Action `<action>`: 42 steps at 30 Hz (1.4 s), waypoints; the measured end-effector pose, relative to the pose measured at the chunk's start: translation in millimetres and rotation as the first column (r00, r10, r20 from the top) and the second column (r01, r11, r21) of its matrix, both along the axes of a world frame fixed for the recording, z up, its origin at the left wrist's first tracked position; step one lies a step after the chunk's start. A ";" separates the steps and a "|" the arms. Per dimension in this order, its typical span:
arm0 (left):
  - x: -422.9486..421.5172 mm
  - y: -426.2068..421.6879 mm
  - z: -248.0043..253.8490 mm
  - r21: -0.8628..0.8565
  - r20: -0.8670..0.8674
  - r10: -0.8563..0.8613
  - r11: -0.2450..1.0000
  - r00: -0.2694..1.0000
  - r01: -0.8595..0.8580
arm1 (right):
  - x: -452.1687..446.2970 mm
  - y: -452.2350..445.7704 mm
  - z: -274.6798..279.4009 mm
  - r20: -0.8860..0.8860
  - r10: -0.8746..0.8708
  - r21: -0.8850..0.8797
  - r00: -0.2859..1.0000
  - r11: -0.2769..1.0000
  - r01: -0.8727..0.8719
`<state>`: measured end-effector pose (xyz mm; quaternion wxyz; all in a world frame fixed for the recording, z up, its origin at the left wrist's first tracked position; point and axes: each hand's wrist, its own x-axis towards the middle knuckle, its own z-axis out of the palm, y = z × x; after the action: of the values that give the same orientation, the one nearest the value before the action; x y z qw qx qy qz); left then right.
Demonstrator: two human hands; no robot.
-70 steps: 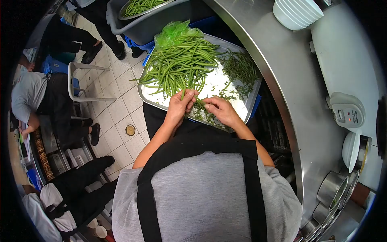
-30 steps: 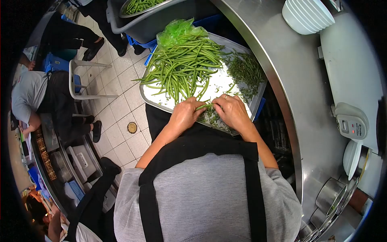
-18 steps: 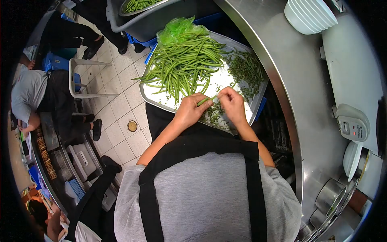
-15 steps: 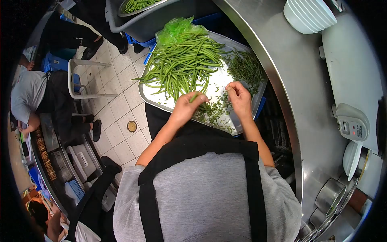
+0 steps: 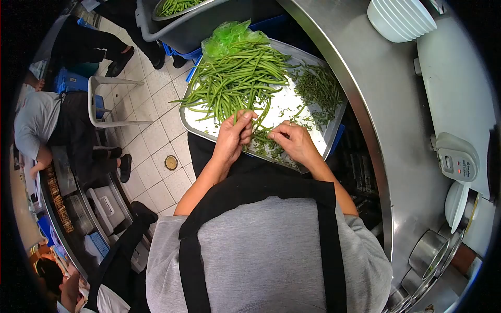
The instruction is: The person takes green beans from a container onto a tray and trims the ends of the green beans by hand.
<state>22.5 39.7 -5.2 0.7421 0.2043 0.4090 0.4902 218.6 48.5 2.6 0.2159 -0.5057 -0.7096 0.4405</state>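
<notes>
Long green beans [image 5: 237, 73] lie heaped on a metal tray [image 5: 183, 119] in front of me. My left hand [image 5: 235, 136] is closed around a green bean at the near side of the heap. Fingers pinched, my right hand [image 5: 295, 142] meets what looks like the far end of that bean; its fingertips hide the exact contact. Small bean trimmings [image 5: 269, 148] are scattered below and between my hands. A darker pile of thin trimmed ends [image 5: 321, 91] sits at the tray's right side. Crumpled green plastic [image 5: 229, 39] rests behind the heap.
A grey tub [image 5: 172, 32] holding a bowl of beans stands beyond the tray. A curved steel counter [image 5: 360, 78] runs along my right, with stacked white bowls [image 5: 401, 21] and a rice cooker [image 5: 456, 161]. A chair [image 5: 94, 104] and other people are on the left.
My left hand has shifted slightly left and rotated upright. My right hand has come down and left from the trimmings pile towards the left hand, its fingers now at the bean.
</notes>
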 end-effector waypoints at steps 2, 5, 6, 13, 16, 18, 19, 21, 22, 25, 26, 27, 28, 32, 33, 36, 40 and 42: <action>0.0 -0.4 -1.3 0.005 0.023 0.030 1.000 0.999 -0.030 | 4.2 0.8 -1.5 -0.093 -0.033 -0.096 0.995 0.995 0.024; 5.1 -0.8 3.8 -0.007 0.023 0.088 0.996 0.996 -0.088 | 8.4 1.8 -16.3 -0.248 -0.091 -0.195 0.964 0.980 0.042; 5.0 -1.0 0.8 0.026 0.033 0.078 0.997 0.996 -0.079 | 9.0 2.0 -18.9 -0.245 -0.094 -0.183 0.965 0.982 0.049; 14.3 -4.7 -0.3 0.177 -0.070 0.053 0.983 0.996 -0.039 | 8.8 6.3 -27.3 -0.333 -0.306 -0.357 0.892 0.916 0.181; 6.1 -2.8 -8.6 0.196 -0.026 0.081 0.978 0.996 -0.074 | 8.7 4.3 -34.9 -0.444 -0.420 -0.453 0.792 0.867 0.207; -1.8 0.8 -7.3 0.215 0.035 0.159 0.963 0.987 -0.163 | 13.9 3.5 -36.9 -0.295 -0.354 -0.378 0.888 0.896 0.232; -7.3 2.2 -9.1 0.196 -0.003 0.151 0.970 0.989 -0.147 | 15.8 3.0 -39.4 -0.214 -0.318 -0.340 0.923 0.911 0.235; -14.6 3.4 -11.7 0.153 -0.079 0.125 0.982 0.989 -0.112 | 15.3 -3.7 -51.9 -0.049 -0.114 0.069 0.992 0.991 0.117; -13.1 1.2 -7.3 0.115 -0.404 0.089 0.992 0.910 -0.046 | 12.7 -7.5 -48.4 0.087 -0.051 0.220 0.995 0.975 0.031; -5.2 -0.6 -19.9 0.208 -0.650 -0.021 0.957 0.760 0.204 | 11.2 -15.2 -49.5 0.340 0.020 0.418 0.940 0.893 -0.170; -5.2 -3.1 -36.1 0.255 -0.736 -0.024 0.916 0.676 0.310 | 10.9 -16.8 -51.7 0.364 0.030 0.421 0.931 0.887 -0.193; -4.0 -3.9 -25.4 0.159 -0.845 -0.112 0.880 0.522 0.447 | 9.8 -17.8 -50.8 0.387 0.039 0.423 0.921 0.880 -0.215; -2.4 -6.2 -32.8 0.229 -0.892 -0.039 0.820 0.450 0.525 | 9.6 -18.6 -48.7 0.369 0.041 0.419 0.929 0.884 -0.205; 6.6 -11.4 -30.6 0.158 -0.974 -0.006 0.700 0.226 0.697 | 9.7 -17.2 -26.6 0.278 0.026 0.432 0.960 0.890 -0.149; 7.5 -11.0 -28.4 0.163 -0.978 0.019 0.697 0.208 0.698 | 9.9 -16.3 -21.4 0.251 0.016 0.441 0.968 0.888 -0.129; 9.4 -10.7 -20.9 0.205 -0.973 0.064 0.692 0.224 0.692 | 10.1 -12.5 -15.5 0.272 -0.021 0.509 0.962 0.851 -0.126; 14.3 -8.7 1.4 0.342 -0.900 0.073 0.727 0.429 0.595 | 7.0 -9.0 -28.6 -0.106 -0.175 0.242 0.979 0.950 0.196; 15.9 -8.1 3.6 0.400 -0.852 0.088 0.745 0.516 0.533 | 2.7 -7.2 -34.4 -0.272 -0.295 -0.016 0.916 0.953 0.302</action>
<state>38.4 31.5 -1.6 0.4053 0.6968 0.4907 0.3307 221.3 41.3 -31.8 0.3823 -0.5401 -0.5934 0.4582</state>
